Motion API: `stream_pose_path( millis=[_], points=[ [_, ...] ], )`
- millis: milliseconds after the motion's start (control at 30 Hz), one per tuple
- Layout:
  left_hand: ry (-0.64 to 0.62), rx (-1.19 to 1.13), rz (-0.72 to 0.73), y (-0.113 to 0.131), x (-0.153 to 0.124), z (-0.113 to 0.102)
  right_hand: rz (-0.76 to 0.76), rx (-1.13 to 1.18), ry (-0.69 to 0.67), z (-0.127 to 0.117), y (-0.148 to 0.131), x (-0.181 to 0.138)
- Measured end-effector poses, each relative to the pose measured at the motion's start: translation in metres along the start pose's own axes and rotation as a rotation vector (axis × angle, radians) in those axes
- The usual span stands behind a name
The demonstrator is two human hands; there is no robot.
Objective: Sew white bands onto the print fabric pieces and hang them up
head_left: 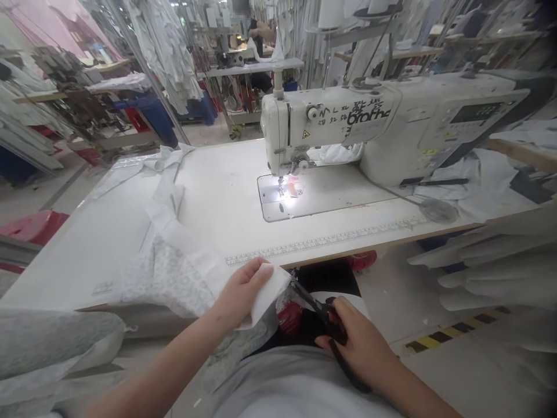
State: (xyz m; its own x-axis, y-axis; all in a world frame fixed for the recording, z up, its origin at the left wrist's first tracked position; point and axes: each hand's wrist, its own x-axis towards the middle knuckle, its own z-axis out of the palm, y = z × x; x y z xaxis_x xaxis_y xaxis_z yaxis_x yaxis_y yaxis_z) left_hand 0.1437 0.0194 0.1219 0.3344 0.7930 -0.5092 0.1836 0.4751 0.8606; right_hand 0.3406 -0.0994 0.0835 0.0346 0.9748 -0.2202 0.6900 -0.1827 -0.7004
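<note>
My left hand [243, 290] pinches a folded edge of white fabric [266, 293] just off the front edge of the sewing table. My right hand [357, 337] grips a pair of dark-handled scissors [324, 316], whose tip points up and left to the corner of the fabric. Whether the blades are cutting into the cloth I cannot tell. A strip of pale patterned fabric [169, 264] runs across the table's left part towards my left hand. Behind my hands stands a white sewing machine [322, 119], its lamp lighting the needle plate [272, 203].
A printed ruler [322, 239] lines the front of the white table [217, 186]. White cloth [472, 180] lies right of the machine, and fabric hangs low at right [491, 273]. Pale cloth [56, 342] bulges at lower left. Other sewing stations and a person's hand [263, 32] are behind.
</note>
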Motion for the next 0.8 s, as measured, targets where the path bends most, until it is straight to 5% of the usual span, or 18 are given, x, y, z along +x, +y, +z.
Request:
stream_pose_path(
  millis=[800],
  points=[
    [-0.006, -0.001, 0.062, -0.011, 0.001, 0.008, 0.026, -0.046, 0.086, 0.016, -0.009, 0.006]
  ],
)
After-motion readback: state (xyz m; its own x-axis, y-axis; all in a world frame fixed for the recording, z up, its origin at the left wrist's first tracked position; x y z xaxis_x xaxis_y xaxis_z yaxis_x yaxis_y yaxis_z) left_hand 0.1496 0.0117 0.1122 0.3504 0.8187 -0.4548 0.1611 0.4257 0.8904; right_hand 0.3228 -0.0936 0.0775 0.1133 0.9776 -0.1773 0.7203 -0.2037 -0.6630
